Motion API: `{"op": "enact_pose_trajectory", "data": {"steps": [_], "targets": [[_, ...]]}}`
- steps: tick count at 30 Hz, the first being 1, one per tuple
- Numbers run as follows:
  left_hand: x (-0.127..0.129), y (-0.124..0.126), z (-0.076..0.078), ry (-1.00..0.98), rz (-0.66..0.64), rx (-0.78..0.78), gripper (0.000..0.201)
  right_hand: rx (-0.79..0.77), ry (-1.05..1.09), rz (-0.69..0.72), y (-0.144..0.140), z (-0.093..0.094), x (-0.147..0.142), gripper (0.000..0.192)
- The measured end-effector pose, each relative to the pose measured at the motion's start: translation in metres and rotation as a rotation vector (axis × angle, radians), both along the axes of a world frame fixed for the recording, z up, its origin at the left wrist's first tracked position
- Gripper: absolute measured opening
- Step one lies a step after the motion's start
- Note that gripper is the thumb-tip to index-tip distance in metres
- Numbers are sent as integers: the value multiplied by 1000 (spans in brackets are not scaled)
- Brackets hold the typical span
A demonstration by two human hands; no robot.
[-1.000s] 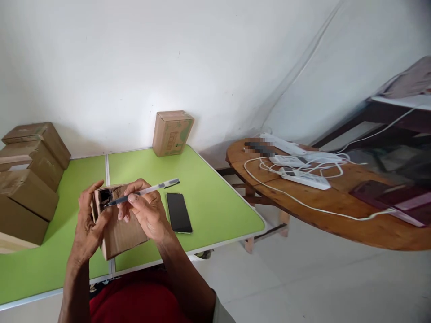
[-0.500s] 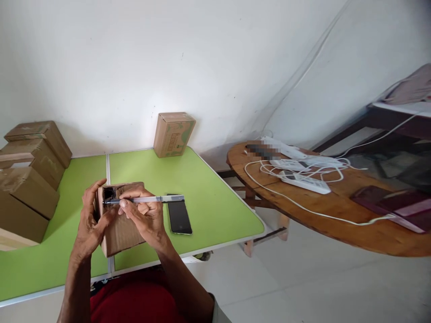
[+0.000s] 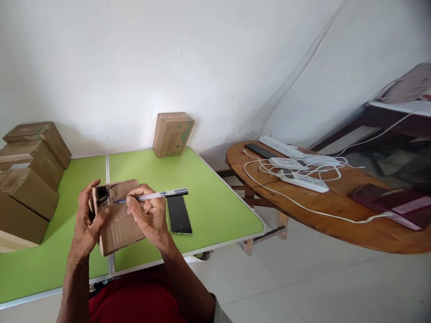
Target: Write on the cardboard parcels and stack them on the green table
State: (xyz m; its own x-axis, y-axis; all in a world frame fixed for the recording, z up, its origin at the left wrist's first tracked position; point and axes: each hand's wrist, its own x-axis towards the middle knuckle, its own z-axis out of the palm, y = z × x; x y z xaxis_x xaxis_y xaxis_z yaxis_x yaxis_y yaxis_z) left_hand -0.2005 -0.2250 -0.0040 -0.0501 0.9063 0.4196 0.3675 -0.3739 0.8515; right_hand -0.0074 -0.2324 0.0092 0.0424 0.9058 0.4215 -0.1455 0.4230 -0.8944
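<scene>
Green folding surface against white wall. Left hand wrapped around small cardboard box, held above near edge. Right hand pinching pen, tip at box's torn end. Phone lying just beside.

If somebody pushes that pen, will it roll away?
Probably: the pen looks round and slim, and the green table looks smooth. Its cap clip might stop it. It seems light, since the right hand pinches it easily.
</scene>
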Motion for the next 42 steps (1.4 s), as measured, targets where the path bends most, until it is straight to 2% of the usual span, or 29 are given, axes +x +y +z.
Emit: {"op": "enact_pose_trajectory", "data": {"steps": [4,10,13,15,18,19,21,25,30,33,35,38,42], "targets": [[-2,-1,0,-49,-26,-44,75,-3,34,-80,3,1,1,35],[-1,-3,1,-42,-25,-70,78,25,156,-113,13,8,-2,36],[-4,-2,1,-61,-13,-83,79,36,204,-251,29,5,13,35],[-7,0,1,-85,-3,-75,79,-86,-2,-346,45,-5,30,33],[-8,4,0,-104,9,-63,79,-429,-654,-352,64,-30,49,24],[-8,5,0,-105,11,-60,79,-519,-810,-339,68,-40,52,19],[-7,7,1,-91,12,-57,80,-633,-961,-321,70,-60,52,11],[-5,10,2,-71,-4,-52,79,-727,-1069,-308,63,-85,41,16],[-2,12,2,-73,-6,-31,78,-740,-1129,-312,54,-84,39,21],[-2,12,3,-72,-4,-31,79,-726,-1135,-361,44,-79,52,28],[-2,12,4,-78,-1,-25,79,-731,-1135,-460,34,-80,66,41],[-1,11,6,-83,6,-9,78,-831,-1087,-629,20,-88,90,60],[1,11,6,-85,2,-2,78,-912,-971,-626,10,-104,110,65]]}}
